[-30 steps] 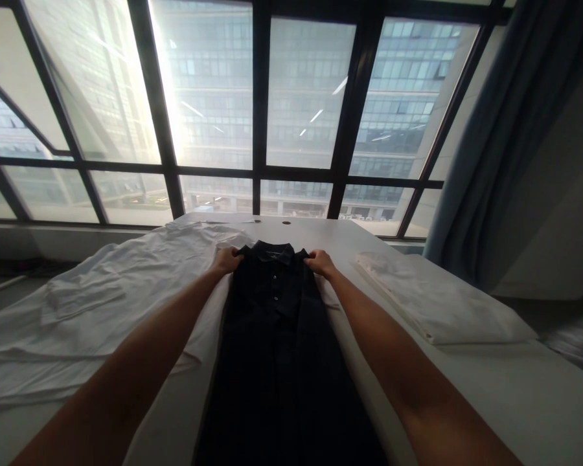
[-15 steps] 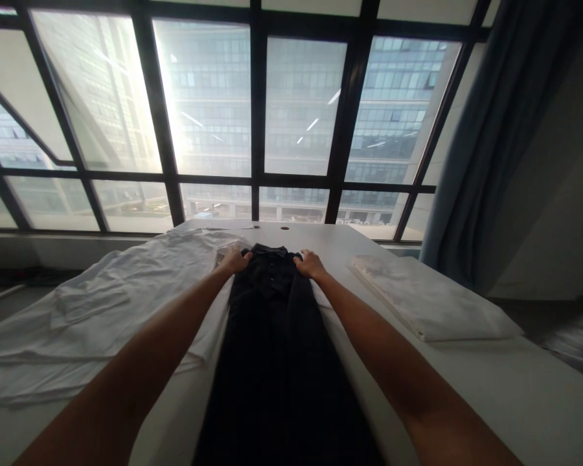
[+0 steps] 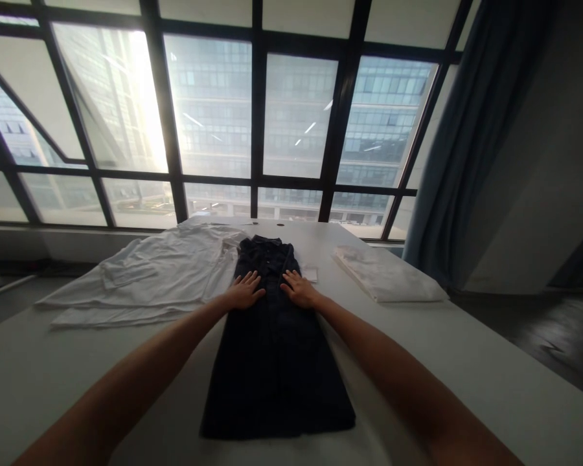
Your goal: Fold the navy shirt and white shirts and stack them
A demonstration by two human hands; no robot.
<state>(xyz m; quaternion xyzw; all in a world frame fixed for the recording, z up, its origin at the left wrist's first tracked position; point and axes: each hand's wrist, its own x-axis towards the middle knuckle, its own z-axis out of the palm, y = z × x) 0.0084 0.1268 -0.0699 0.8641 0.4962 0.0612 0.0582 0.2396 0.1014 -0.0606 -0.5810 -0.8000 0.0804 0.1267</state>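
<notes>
Head view. I see two bare hands out over a dark long garment, both palm down. Left hand [image 3: 245, 291]: lies flat on the garment's left part, fingers spread a little and pointing away from the person, thumb out toward the middle; nothing pinched. Right hand [image 3: 298, 289]: same on the right part, fingers apart, flat on the cloth, no grip. A strip of dark cloth shows between the two sets of fingers.

The dark garment [image 3: 276, 375] lies lengthwise on the white desk [image 3: 495, 382], under the fingers: collar [image 3: 266, 240] beyond the fingertips, wide hem on the near side of them, toward the person. Front line runs down the middle, between the hands.

Left of the left fingers: a white garment [image 3: 160, 275], rumpled, spread out, its near edge layered. Just beside the right fingers, on their right: a small white piece [image 3: 311, 274], can't tell what. Farther right, well apart from them: a folded white cloth [image 3: 388, 278]. Past the fingertips, beyond the desk: dark-framed windows [image 3: 291, 116]; a blue curtain [image 3: 447, 175] hangs far off to the right.
</notes>
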